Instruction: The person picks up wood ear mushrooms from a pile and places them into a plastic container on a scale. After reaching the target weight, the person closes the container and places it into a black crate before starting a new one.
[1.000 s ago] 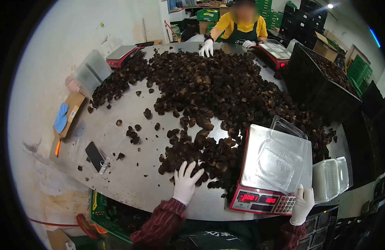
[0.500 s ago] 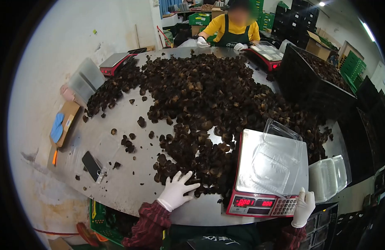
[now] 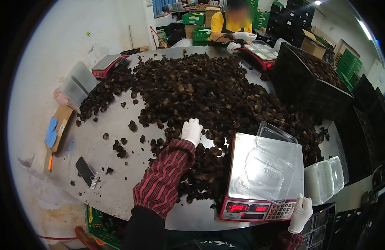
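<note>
My left hand (image 3: 192, 132), in a white glove, reaches onto the near part of a wide heap of dark brown mushroom-like pieces (image 3: 200, 89). Its fingers are bent down and closed; what is under them is hidden. In front of me stands a red digital scale (image 3: 238, 183) with a metal plate and lit red digits. On the plate lies a clear plastic tray (image 3: 269, 168), its lid part leaning past the far edge. My right hand (image 3: 300, 214), also gloved, is closed at the scale's near right corner, beside the keypad.
Clear containers (image 3: 319, 181) are stacked right of the scale. A black crate (image 3: 313, 79) stands beyond. On the left lie a phone (image 3: 85, 170) and a cardboard box (image 3: 62, 127). Across the table a co-worker (image 3: 232, 27) in white gloves works by another scale (image 3: 259, 54).
My left hand has moved forward from the near edge of the heap, and its spread fingers have curled. My right hand stays at the scale. The co-worker's hands have come closer together.
</note>
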A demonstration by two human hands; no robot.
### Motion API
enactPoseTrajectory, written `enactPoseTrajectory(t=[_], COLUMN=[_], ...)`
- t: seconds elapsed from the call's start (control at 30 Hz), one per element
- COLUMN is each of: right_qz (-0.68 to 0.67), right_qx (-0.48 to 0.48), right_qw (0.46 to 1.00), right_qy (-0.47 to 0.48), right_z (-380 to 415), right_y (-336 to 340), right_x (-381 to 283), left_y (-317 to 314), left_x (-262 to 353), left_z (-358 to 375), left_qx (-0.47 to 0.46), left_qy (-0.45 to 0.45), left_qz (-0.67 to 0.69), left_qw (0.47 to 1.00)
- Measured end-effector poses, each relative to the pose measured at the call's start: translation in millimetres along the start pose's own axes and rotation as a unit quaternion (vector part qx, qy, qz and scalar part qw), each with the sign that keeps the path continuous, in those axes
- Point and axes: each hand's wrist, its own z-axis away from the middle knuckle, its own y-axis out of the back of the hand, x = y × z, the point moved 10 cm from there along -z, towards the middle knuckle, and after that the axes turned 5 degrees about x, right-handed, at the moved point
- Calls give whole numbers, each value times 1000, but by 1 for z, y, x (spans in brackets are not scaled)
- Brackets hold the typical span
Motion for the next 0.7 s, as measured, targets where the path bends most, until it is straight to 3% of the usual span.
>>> enactPoseTrajectory(t=[0.07, 0.13, 0.2, 0.27, 0.33, 0.4, 0.47, 0.5, 0.57, 0.6, 0.67, 0.7], right_qz=[-48, -65, -88, -47, -60, -59, -63, -83, -100, -104, -153, -161], right_qx=[2, 5, 1, 5, -10, 2, -10, -16, -41, -44, -29, -38], right_qw=[997, 995, 993, 999, 997, 998, 998, 996, 991, 990, 981, 979], right_qy=[-68, -75, -79, -20, -38, -16, -17, -40, -84, -83, -120, -116], right_z=[0, 0, 1, 1, 3, 3, 3, 3, 2, 2, 3, 3], right_y=[4, 3, -1, -2, -8, -10, -12, -15, -20, -21, -22, -24], right_x=[7, 10, 17, 14, 15, 17, 17, 20, 23, 18, 11, 7], left_y=[9, 38, 73, 109, 141, 157, 141, 145, 136, 134, 150, 145], left_x=[-2, -14, -35, -56, -79, -109, -150, -161, -174, -173, -148, -133], left_z=[4, 23, 59, 105, 160, 219, 290, 317, 365, 368, 346, 331], left_qx=[62, 102, 129, 125, 104, 63, -78, -77, -203, -202, -57, -39], left_qy=[-22, -5, 54, 96, 173, 205, 254, 259, 285, 289, 201, 184], left_qz=[35, 167, 340, 399, 426, 345, 273, 270, 146, 143, 106, 142], left_qw=[997, 981, 930, 903, 882, 914, 925, 924, 925, 925, 972, 972])
